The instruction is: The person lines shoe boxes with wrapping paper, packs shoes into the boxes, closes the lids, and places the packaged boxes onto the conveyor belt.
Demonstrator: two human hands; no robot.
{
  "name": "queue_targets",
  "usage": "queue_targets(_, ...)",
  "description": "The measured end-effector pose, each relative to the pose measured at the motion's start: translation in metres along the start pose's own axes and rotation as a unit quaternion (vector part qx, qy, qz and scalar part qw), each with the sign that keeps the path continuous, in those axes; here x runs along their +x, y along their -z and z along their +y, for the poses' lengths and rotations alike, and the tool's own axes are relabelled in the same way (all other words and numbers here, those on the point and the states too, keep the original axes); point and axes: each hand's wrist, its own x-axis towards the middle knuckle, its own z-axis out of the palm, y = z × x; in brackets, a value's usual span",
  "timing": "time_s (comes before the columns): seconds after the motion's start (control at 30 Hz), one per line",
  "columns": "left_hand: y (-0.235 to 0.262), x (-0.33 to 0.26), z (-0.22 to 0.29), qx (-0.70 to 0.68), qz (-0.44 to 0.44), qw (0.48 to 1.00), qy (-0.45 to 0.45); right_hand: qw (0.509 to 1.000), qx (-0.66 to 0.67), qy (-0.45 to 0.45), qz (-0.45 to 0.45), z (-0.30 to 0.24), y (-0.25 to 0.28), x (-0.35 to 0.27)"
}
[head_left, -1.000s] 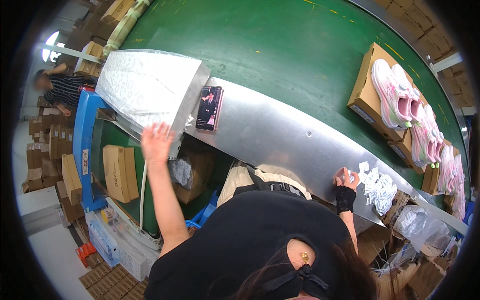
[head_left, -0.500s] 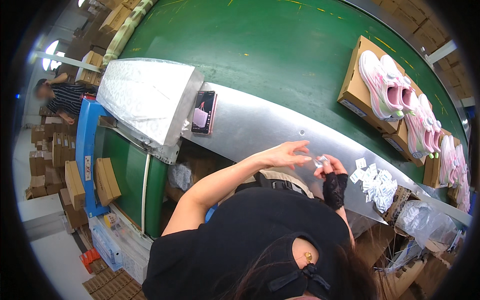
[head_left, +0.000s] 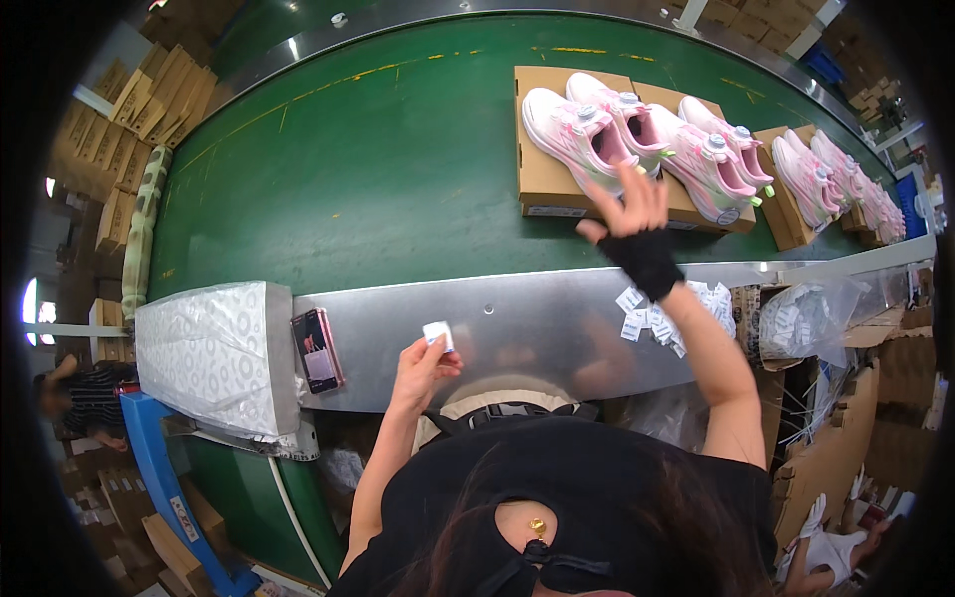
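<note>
My left hand (head_left: 420, 374) pinches a small white packet (head_left: 438, 334) above the metal edge of the bench. Reaching forward on the right, my right hand (head_left: 637, 207) wears a black fingerless glove and has its fingers spread. It overlaps the opening and heel of the nearest white-and-pink sneaker (head_left: 567, 129); whether it touches the shoe I cannot tell. That pair rests on a brown shoe box (head_left: 545, 189). Below my right wrist lies a loose heap of similar white packets (head_left: 652, 323), partly covered by the forearm.
More pink-and-white sneakers (head_left: 811, 184) stand on boxes in a row along the green belt (head_left: 358, 169). A phone (head_left: 318, 350) lies beside a wrapped white stack (head_left: 214, 348) at left. Plastic bags (head_left: 811, 318) fill a carton at right. Other people are at both sides.
The view has turned to the right. My hands have parted: the right moved forward to the sneakers, and the left now holds a packet nearer the phone.
</note>
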Motion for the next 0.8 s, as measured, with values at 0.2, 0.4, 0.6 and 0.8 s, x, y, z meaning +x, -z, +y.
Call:
queue_targets(0.2, 0.026, -0.015, -0.013, -0.019, 0.081, 0.997, -0.001, 0.938, 0.112, -0.092, -0.314, 0.077, -0.02, 0.07)
queue_targets(0.4, 0.036, -0.015, -0.004, 0.02, 0.106, 0.987, -0.116, 0.953, 0.201, -0.079, -0.214, 0.053, -0.024, 0.029)
queue_targets(0.6, 0.02, -0.003, 0.054, 0.182, 0.277, 0.885, -0.325, 0.921, 0.177, 0.295, -0.181, -0.063, 0.016, -0.006)
queue_targets(0.8, -0.004, 0.062, 0.041, 0.327, 0.207, 0.833, -0.395, 0.833, 0.25, 0.412, -0.272, -0.13, -0.003, -0.031)
